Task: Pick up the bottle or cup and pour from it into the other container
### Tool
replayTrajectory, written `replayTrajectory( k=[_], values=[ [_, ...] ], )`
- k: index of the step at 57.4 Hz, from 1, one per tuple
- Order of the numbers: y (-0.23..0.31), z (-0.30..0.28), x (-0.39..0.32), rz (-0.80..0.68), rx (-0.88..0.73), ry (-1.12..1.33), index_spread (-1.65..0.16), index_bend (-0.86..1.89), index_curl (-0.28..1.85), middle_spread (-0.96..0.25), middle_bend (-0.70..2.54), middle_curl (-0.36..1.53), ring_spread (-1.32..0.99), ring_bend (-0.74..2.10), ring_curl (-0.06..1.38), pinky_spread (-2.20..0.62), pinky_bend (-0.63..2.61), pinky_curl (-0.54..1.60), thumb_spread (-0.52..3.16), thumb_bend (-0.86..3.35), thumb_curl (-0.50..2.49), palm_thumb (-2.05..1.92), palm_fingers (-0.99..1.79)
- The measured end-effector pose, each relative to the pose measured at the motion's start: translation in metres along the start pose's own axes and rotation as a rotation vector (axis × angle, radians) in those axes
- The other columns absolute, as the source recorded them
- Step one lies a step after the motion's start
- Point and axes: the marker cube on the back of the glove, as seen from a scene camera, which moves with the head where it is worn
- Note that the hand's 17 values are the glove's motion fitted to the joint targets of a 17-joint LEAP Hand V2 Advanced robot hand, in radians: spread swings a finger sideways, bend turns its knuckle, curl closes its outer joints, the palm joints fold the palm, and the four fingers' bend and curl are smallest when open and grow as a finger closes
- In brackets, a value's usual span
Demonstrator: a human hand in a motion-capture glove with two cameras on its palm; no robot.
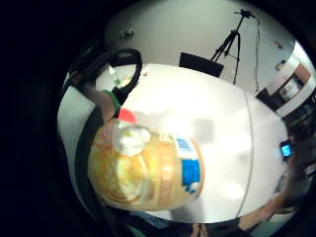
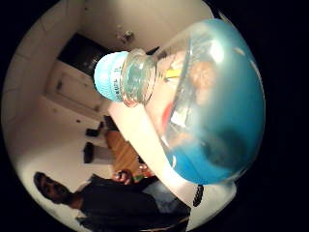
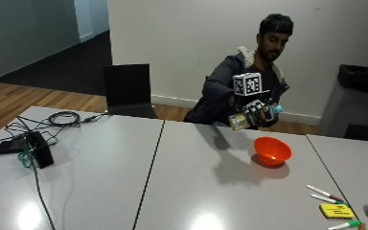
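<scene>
A clear plastic bottle with a light blue cap (image 3: 255,116) is held up in the air above the grey table (image 3: 171,182). It is gripped by the black-gloved right hand (image 3: 254,113), and the fingers are curled around its middle. The bottle is tipped on its side, with the cap pointed toward the round orange plastic bowl (image 3: 272,151). The bowl is set on the table below the bottle, a little to the side of it, and the 2 are not touching.

In the thumb side palm view, the bottle (image 2: 193,101) is seen very close, with its ribbed blue cap (image 2: 110,76) still screwed on. Blue is seen through its clear wall. In the little finger side palm view, a yellow and orange label with a blue patch is seen on the bottle (image 1: 145,170).

Some marker pens (image 3: 324,193) and a yellow block (image 3: 336,211) are laid near the table's edge. Black cables (image 3: 43,125) are piled at the far end.
</scene>
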Motion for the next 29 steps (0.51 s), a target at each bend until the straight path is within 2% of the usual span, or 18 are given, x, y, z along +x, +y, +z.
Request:
replayTrajectory(
  k=[3,10,18,26,29],
  values=[
    [-0.002,0.006,-0.006,-0.156,-0.056,0.106,-0.3,0.1,0.23,-0.29,0.44,0.43,-0.24,0.65,0.4,-0.09,0.42,0.38,0.62,-0.03,0.46,1.04,1.17],
    [-0.013,0.021,-0.018,-0.24,-0.079,0.364,-0.31,0.1,0.23,-0.29,0.44,0.44,-0.24,0.64,0.4,-0.09,0.42,0.38,0.62,-0.03,0.46,1.04,1.17],
    [0.0,0.044,-0.04,-0.373,-0.076,0.737,-0.31,0.1,0.24,-0.29,0.43,0.43,-0.25,0.64,0.4,-0.09,0.4,0.37,0.62,-0.03,0.46,1.04,1.16],
    [0.004,0.059,-0.052,-0.442,-0.096,0.892,-0.31,0.1,0.24,-0.3,0.43,0.43,-0.25,0.63,0.4,-0.09,0.4,0.37,0.62,-0.03,0.46,1.04,1.16],
    [0.01,0.066,-0.061,-0.391,-0.104,0.94,-0.31,0.1,0.24,-0.3,0.43,0.43,-0.26,0.63,0.4,-0.09,0.4,0.37,0.62,-0.03,0.47,1.04,1.16]
  ],
)
